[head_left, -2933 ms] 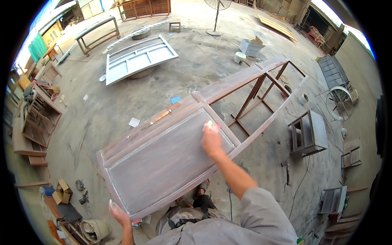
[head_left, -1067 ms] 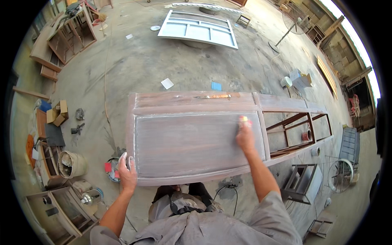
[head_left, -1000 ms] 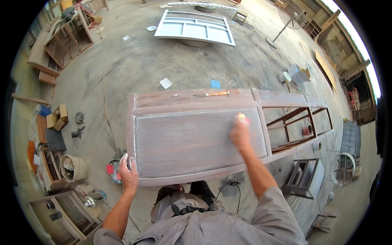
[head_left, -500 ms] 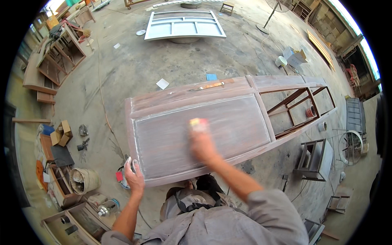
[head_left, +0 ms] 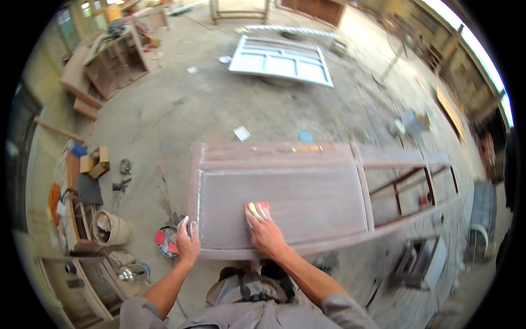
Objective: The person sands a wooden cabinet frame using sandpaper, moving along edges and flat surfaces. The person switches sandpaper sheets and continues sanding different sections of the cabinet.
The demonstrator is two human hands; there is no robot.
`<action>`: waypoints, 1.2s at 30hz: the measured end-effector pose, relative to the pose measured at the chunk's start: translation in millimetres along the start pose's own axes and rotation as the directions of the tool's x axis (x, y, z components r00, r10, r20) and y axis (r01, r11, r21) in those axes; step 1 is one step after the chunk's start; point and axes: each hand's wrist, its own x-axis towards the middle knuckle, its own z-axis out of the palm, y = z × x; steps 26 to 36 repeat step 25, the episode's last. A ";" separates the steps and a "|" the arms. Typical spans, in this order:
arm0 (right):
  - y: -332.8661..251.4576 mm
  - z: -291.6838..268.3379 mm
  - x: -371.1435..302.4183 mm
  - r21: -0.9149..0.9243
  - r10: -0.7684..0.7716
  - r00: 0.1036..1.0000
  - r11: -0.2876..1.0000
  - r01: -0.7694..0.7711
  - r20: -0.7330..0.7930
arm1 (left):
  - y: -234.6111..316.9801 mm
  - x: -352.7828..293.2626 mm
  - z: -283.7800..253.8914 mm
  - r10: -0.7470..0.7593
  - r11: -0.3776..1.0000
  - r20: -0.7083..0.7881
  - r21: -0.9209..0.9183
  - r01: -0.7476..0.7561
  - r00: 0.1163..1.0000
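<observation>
A long brown wooden furniture frame [head_left: 359, 189] lies in front of me, its large inset panel [head_left: 296, 192] streaked with whitish dust. My right hand [head_left: 266, 233] presses a small red piece of sandpaper [head_left: 264, 207] flat on the panel, left of its middle and towards the near edge. Something yellow shows at its fingertips, too small to make out. At the near left corner of the frame, my left hand [head_left: 188, 244] has its thumb and fingers apart, whitish at the tips, beside or touching the edge. A blurred orange-brown strip-like tool [head_left: 307, 148] lies along the far rail.
A round container with red pieces [head_left: 167, 241] stands left of my left hand. Further left are a dusty bucket [head_left: 118, 229], a metal canister [head_left: 133, 272] and a cardboard box [head_left: 96, 163]. A pale panelled door [head_left: 282, 59] lies beyond; a dark small cabinet [head_left: 419, 262] stands right.
My right hand has drawn the sandpaper towards me across the panel. The left hand's fingers remain spread by the corner. The whole view has shifted, putting the frame lower in the picture.
</observation>
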 end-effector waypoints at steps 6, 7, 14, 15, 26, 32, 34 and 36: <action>128.3 -131.0 -100.4 0.045 0.457 0.853 0.875 -0.482 0.252 | -10.2 -5.2 -10.0 -0.030 1.000 -0.013 0.002 0.030 0.999; 143.3 -120.1 -123.1 -0.004 0.572 0.762 0.801 -0.599 0.304 | -0.5 -1.1 -6.3 -0.016 1.000 -0.006 0.000 0.016 1.000; 41.4 -67.0 -59.2 -0.014 0.137 0.896 0.989 -0.145 0.422 | -17.1 -8.2 -1.0 -0.005 1.000 -0.017 -0.024 0.005 1.000; 55.0 -98.4 -60.3 -0.054 0.207 0.884 0.978 -0.203 0.419 | -11.2 -10.5 -5.5 -0.022 0.999 -0.008 -0.048 0.022 1.000; 9.3 -80.1 -60.8 0.043 0.007 0.843 0.998 -0.035 0.537 | -5.6 -4.2 -8.7 -0.043 0.998 -0.012 -0.049 0.042 0.999; 9.3 -80.1 -60.8 0.043 0.007 0.843 0.998 -0.035 0.537 | -5.6 -4.2 -8.7 -0.043 0.998 -0.012 -0.049 0.042 0.999; 9.3 -80.1 -60.8 0.043 0.007 0.843 0.998 -0.035 0.537 | -5.6 -4.2 -8.7 -0.043 0.998 -0.012 -0.049 0.042 0.999; 9.3 -80.1 -60.8 0.043 0.007 0.843 0.998 -0.035 0.537 | -5.6 -4.2 -8.7 -0.043 0.998 -0.012 -0.049 0.042 0.999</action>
